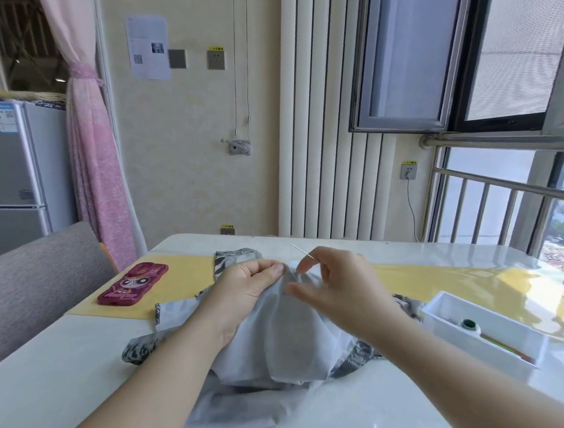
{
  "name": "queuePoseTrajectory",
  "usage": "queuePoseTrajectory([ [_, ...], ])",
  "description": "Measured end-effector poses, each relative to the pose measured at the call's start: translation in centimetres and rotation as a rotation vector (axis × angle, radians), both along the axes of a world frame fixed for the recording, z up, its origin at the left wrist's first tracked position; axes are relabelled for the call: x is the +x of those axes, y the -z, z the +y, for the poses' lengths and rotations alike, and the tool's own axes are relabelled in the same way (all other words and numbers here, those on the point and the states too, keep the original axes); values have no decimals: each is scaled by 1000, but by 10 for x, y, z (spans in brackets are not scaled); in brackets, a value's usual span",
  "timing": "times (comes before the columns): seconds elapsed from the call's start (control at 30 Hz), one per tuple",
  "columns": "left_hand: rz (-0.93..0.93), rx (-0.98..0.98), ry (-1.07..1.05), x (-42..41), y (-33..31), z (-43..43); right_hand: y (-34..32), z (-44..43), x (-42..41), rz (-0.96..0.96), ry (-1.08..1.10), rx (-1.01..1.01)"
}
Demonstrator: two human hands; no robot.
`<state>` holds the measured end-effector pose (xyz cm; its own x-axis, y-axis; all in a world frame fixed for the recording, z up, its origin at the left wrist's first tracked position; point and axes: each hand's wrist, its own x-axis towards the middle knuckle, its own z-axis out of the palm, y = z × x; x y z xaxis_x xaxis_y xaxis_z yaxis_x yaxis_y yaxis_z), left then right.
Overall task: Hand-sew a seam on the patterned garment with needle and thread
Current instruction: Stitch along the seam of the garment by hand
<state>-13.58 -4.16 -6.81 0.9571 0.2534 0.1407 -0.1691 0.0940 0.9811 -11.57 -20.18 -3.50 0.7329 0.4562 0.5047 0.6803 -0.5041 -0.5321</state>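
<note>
Your left hand pinches a fold of the grey patterned fabric garment on the white table, near middle. Your right hand pinches the thin silver needle just right of it. You seem between stitches; next, aim the tip into that fold

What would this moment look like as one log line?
step: sewing seam | left hand: pinches garment fold | right hand: pinches needle, tip pointing away | table: phone left, tray right
</note>
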Motion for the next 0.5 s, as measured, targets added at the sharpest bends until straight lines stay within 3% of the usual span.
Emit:
queuePoseTrajectory([
  [0.13,-21,63,23,-3,-1,1,11,9,8,11,63,66],
  [0.33,-16,17,52,-2,0,6,-1,1,8,147,-166,268],
  [0.4,3,-11,53,-1,1,5,-11,0,4,300,-323,506],
  [0.5,26,-36,25,2,2,4,-35,-1,-4,686,-663,939],
])
